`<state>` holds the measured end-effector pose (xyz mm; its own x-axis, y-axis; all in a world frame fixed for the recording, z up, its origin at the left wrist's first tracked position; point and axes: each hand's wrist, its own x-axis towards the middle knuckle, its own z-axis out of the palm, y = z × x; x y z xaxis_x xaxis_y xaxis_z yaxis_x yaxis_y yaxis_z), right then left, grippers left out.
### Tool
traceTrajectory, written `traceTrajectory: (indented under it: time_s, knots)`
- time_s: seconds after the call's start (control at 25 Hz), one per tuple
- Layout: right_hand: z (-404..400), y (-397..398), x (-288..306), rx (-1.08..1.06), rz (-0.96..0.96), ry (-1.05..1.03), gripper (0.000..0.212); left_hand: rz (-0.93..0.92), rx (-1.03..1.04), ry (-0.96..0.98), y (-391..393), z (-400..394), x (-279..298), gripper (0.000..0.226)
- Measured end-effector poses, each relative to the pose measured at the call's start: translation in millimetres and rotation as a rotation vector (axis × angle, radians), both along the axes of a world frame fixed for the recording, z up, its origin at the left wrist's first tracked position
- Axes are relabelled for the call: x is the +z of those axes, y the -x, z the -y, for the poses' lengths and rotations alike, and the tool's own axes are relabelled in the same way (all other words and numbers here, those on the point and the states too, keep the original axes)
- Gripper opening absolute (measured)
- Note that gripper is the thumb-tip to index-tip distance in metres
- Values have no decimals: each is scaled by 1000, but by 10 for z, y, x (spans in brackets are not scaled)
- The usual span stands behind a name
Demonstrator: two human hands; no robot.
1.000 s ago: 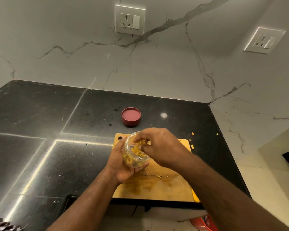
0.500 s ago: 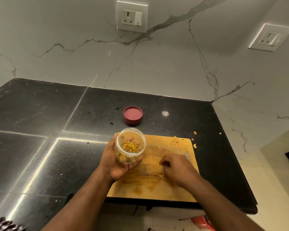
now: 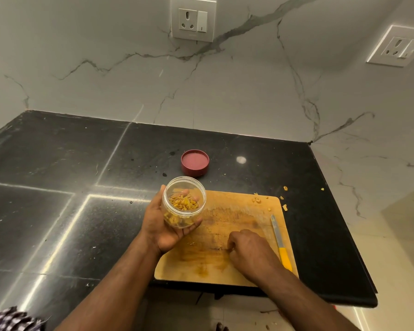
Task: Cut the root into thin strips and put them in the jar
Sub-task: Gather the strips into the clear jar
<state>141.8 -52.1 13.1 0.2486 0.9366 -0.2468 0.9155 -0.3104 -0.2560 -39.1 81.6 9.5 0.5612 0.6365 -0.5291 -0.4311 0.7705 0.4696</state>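
My left hand [image 3: 164,225] cradles a small clear plastic jar [image 3: 184,201], tilted toward me, with yellow root strips [image 3: 184,203] lying inside it. The jar hangs over the left end of the wooden cutting board [image 3: 225,263]. My right hand [image 3: 250,253] rests on the middle of the board with its fingers curled down and pinched on the wood; whether it holds any strips is hidden. A knife with a yellow handle [image 3: 280,240] lies along the board's right edge, just right of that hand. Tiny root scraps [image 3: 257,199] dot the board's far right corner.
The jar's red lid [image 3: 194,162] lies upturned on the black counter [image 3: 58,199] behind the board. Marble walls close the back and right sides. The counter's front edge runs just below the board. A few root bits [image 3: 285,188] lie on the counter past the board.
My right hand left the jar's mouth, dropped to the board and now pinches at its middle. The jar stayed in my left hand. The knife has come into sight.
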Motion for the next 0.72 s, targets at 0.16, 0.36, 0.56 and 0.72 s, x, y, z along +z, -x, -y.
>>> traceTrajectory:
  time_s: [0.16,0.36,0.56,0.72]
  knots:
    - [-54,-182,197,-243,-300,-32,12,-19,-14,6,29,16,-7,69]
    - [-243,-11,1006,-316,-977,-398,20,-62,-42,-3,-52,66,46,67]
    - [-546,293,1119,148,-515,-393,25,-52,-52,-18,-119,86,101,68]
    - [-969,-240,1067,-103,-528,-546,16,-43,-20,42,-2,24,12,69]
